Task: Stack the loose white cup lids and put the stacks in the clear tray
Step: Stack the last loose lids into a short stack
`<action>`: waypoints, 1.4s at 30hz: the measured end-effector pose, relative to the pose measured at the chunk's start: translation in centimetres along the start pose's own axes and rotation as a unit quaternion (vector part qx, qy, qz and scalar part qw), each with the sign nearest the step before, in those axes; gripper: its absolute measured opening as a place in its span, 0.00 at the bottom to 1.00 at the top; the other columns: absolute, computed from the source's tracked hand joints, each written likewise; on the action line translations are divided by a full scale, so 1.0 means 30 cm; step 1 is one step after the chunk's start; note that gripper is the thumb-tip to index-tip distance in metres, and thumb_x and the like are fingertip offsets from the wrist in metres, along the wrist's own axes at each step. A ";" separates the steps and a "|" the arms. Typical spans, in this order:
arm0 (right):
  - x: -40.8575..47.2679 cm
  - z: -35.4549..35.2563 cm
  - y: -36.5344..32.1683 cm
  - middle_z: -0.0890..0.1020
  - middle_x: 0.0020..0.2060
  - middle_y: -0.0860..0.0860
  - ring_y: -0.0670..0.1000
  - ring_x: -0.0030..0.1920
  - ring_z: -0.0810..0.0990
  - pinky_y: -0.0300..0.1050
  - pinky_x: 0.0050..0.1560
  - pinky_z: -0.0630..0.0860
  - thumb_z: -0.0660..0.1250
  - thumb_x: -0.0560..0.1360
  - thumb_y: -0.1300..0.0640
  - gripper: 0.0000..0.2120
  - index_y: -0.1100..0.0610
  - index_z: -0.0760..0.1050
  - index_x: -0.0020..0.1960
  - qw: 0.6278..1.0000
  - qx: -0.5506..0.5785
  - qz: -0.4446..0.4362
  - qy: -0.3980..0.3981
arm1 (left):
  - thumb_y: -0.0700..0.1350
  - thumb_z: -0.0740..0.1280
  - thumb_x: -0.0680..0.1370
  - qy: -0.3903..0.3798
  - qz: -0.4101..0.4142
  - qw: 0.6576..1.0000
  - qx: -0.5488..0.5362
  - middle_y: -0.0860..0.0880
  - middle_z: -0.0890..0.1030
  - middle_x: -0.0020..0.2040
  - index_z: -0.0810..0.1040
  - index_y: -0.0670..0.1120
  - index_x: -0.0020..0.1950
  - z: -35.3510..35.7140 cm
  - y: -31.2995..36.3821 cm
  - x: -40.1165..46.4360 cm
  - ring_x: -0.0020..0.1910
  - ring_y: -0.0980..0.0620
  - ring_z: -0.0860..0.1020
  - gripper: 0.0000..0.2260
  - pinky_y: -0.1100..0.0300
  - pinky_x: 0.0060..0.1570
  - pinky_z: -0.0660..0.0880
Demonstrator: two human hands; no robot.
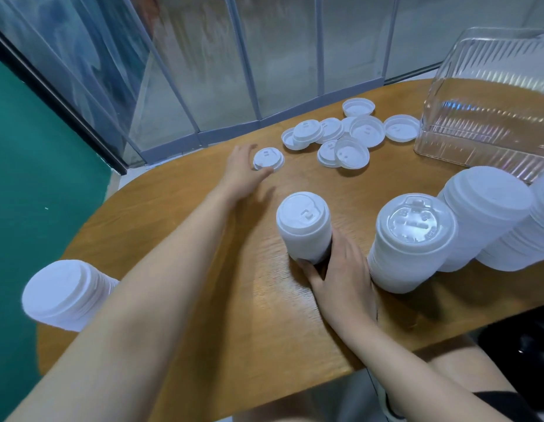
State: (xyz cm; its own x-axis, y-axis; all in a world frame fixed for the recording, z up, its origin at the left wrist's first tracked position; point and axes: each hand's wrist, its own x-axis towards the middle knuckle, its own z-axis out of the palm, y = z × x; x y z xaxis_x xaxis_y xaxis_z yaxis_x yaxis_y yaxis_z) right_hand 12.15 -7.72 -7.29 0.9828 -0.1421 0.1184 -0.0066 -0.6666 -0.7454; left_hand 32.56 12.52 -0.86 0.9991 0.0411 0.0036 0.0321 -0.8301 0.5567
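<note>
My left hand (242, 170) reaches across the wooden table (179, 226) and pinches a single white lid (268, 159) between thumb and fingers. My right hand (340, 275) grips the base of a short upright stack of lids (304, 228) near the table's middle. Several loose lids (346, 134) lie scattered further back. The clear ribbed tray (489, 117) stands at the back right and looks empty.
Three tall lid stacks (413, 245) lean together at the right, close beside my right hand. Another stack (64, 293) stands at the table's front left edge. Glass panels run behind the table; a green floor lies to the left.
</note>
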 end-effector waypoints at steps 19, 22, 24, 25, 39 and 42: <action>0.006 0.012 0.003 0.71 0.73 0.48 0.51 0.76 0.66 0.53 0.75 0.66 0.70 0.76 0.38 0.37 0.50 0.61 0.79 1.000 0.002 0.003 -0.019 | 0.52 0.81 0.72 0.107 0.026 0.975 -0.193 0.55 0.81 0.63 0.77 0.48 0.70 -0.159 0.113 -0.245 0.59 0.63 0.79 0.29 0.71 0.56 0.76; 0.005 0.011 0.001 0.72 0.73 0.50 0.52 0.76 0.67 0.53 0.75 0.65 0.69 0.76 0.38 0.37 0.53 0.63 0.78 1.000 -0.004 -0.002 -0.018 | 0.47 0.81 0.72 0.062 0.079 0.977 -0.186 0.57 0.81 0.61 0.79 0.50 0.68 -0.223 0.167 -0.433 0.57 0.67 0.78 0.26 0.71 0.56 0.75; 0.003 0.009 -0.001 0.72 0.73 0.51 0.53 0.76 0.67 0.53 0.75 0.65 0.69 0.77 0.38 0.37 0.54 0.63 0.78 1.000 -0.003 -0.006 -0.016 | 0.48 0.82 0.70 0.033 0.111 0.979 -0.170 0.55 0.81 0.62 0.78 0.49 0.69 -0.213 0.187 -0.514 0.61 0.63 0.78 0.29 0.68 0.60 0.74; 0.002 0.007 -0.003 0.72 0.73 0.52 0.53 0.76 0.67 0.53 0.75 0.64 0.69 0.77 0.38 0.37 0.54 0.63 0.78 1.000 -0.003 -0.005 -0.017 | 0.49 0.82 0.70 0.024 0.123 0.980 -0.155 0.55 0.81 0.63 0.78 0.49 0.70 -0.196 0.193 -0.540 0.62 0.61 0.78 0.30 0.67 0.63 0.73; 0.007 0.004 0.001 0.75 0.68 0.51 0.53 0.71 0.71 0.54 0.69 0.70 0.67 0.76 0.36 0.34 0.53 0.66 0.76 1.000 0.016 -0.001 -0.022 | 0.54 0.81 0.72 -0.057 0.136 0.988 -0.048 0.60 0.75 0.64 0.75 0.52 0.71 -0.065 0.232 -0.525 0.63 0.64 0.72 0.31 0.72 0.63 0.67; 0.006 0.002 0.005 0.76 0.66 0.48 0.51 0.68 0.72 0.51 0.67 0.71 0.68 0.77 0.37 0.32 0.52 0.66 0.75 1.000 0.025 0.001 -0.018 | 0.54 0.81 0.71 -0.076 0.145 0.986 -0.022 0.60 0.75 0.61 0.75 0.52 0.69 -0.073 0.247 -0.509 0.59 0.65 0.72 0.30 0.73 0.59 0.67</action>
State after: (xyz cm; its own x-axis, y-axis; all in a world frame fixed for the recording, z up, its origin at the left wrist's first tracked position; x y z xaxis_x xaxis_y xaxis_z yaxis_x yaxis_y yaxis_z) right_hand 12.33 -7.79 -7.43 0.9889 -0.1162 0.0930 -0.0006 -0.6281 -0.7781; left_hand 17.49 6.96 5.02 0.9589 -0.2802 0.0458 -0.2528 -0.7693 0.5867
